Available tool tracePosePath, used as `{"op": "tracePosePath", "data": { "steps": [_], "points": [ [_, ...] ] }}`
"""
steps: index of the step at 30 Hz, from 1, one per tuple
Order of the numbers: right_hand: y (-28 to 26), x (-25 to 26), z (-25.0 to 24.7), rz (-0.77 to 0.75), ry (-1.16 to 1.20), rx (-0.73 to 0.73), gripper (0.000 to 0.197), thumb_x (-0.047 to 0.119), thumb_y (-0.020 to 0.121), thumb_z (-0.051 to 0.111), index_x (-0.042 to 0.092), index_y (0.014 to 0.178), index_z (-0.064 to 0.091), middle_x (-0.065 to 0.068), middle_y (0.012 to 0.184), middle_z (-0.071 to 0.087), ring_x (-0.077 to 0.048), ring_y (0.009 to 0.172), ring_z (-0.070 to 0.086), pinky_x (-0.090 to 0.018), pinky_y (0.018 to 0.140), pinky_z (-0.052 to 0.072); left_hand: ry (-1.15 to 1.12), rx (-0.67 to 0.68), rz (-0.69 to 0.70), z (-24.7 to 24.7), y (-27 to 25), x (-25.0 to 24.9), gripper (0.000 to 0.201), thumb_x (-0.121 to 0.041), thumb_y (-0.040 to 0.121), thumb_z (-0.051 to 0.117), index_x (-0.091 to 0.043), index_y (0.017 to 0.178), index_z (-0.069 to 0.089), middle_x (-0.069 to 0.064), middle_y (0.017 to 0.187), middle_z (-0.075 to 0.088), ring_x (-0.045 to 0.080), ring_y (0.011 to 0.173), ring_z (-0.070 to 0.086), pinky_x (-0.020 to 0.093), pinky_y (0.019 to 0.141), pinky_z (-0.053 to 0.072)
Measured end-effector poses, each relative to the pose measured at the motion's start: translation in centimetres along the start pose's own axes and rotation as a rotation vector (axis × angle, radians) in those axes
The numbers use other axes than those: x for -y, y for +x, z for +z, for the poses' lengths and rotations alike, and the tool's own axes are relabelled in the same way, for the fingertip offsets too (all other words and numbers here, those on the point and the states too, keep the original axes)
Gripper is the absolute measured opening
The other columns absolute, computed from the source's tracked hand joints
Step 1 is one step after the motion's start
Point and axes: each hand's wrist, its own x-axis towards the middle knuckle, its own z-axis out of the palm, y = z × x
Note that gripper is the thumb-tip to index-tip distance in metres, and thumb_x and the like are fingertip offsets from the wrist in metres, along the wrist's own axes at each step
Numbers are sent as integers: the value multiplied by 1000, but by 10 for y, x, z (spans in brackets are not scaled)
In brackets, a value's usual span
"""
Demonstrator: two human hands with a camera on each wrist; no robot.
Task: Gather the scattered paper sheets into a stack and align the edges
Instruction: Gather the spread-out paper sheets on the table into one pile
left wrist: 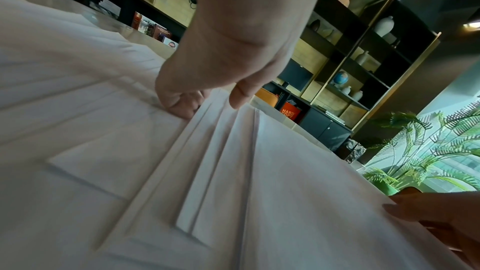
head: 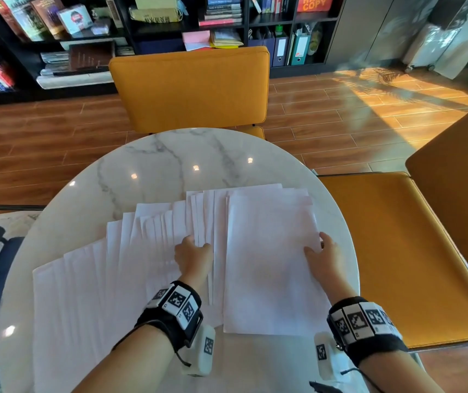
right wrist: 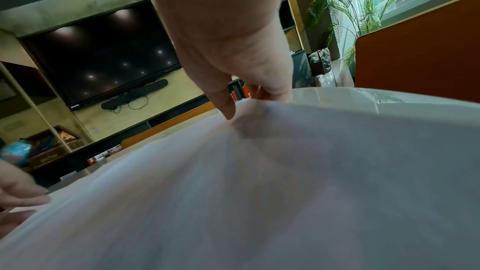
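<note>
Setting: marble table [head: 153,154] is being used, bookshelves lying beyond the hands.
Paper sheets [head: 147,251]: fanned leftward from the left hand, overlapping; thin, white, slippery.
Left hand [head: 193,255]: curled fingers are being pressed onto sheet edges.
Right hand [head: 322,258]: the top sheet's right edge is being pinched.
Advice: sheets should be swept together gently, avoiding creases.

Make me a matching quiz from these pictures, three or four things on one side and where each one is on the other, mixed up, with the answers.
Things:
1. left hand
2. right hand
3. fanned sheets
4. chair

Places:
A. spread across the left of the table
B. behind the table's far edge
C. at the right edge of the top sheet
D. on the overlapping sheets, middle of the table

Pairs: 1-D, 2-C, 3-A, 4-B
</note>
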Motion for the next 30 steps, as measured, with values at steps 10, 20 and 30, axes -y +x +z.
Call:
{"op": "tracePosePath", "data": {
  "steps": [10,20,30],
  "points": [
    [0,12,20,-31,-50,93,60,19,91,55,8,145,33,-16,144,41,-34,128,46,-42,105,40,-52,75,116,8,4,-5,37,-2,90,32,5,122,49,25,113,57,37,96,57,33,74,43],
    [-8,13,20,-114,-43,154,55,27,88,60,16,140,44,-15,131,47,-32,114,54,-38,96,44,-143,176,282,8,-14,-5,48,1,87,39,-19,129,48,1,117,62,23,100,60,27,83,46],
    [-15,1,-1,24,485,177,43,16,84,67,6,123,51,-12,99,69,-28,82,68,-42,75,56,-343,319,252,-3,-35,-8,33,-8,90,49,-20,121,51,2,110,67,21,98,67,36,83,55]
  ]
}}
